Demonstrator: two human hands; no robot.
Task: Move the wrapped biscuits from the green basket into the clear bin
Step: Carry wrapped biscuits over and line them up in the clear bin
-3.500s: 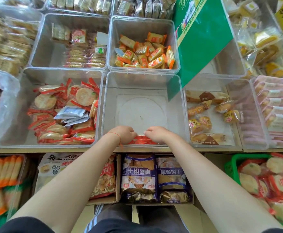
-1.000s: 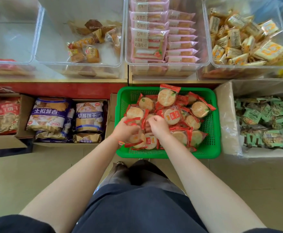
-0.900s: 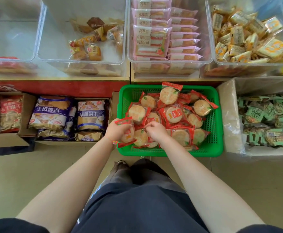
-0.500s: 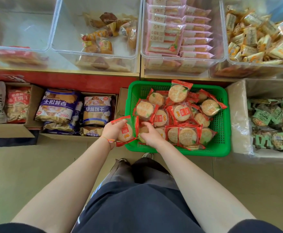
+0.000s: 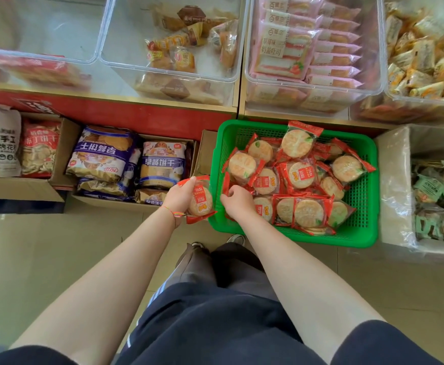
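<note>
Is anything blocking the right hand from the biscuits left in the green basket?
Nothing visible. The right hand is already inside the green basket, fingers on the open pile of biscuits. The left hand holds its packet outside the rim.

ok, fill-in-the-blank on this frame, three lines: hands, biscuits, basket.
1. The left hand holds a stack of wrapped ____ beside the basket.
2. The right hand reaches into the ____ basket.
3. The pink packets lie in a clear ____ on the shelf above the basket.
Missing words: biscuits; green; bin
</note>
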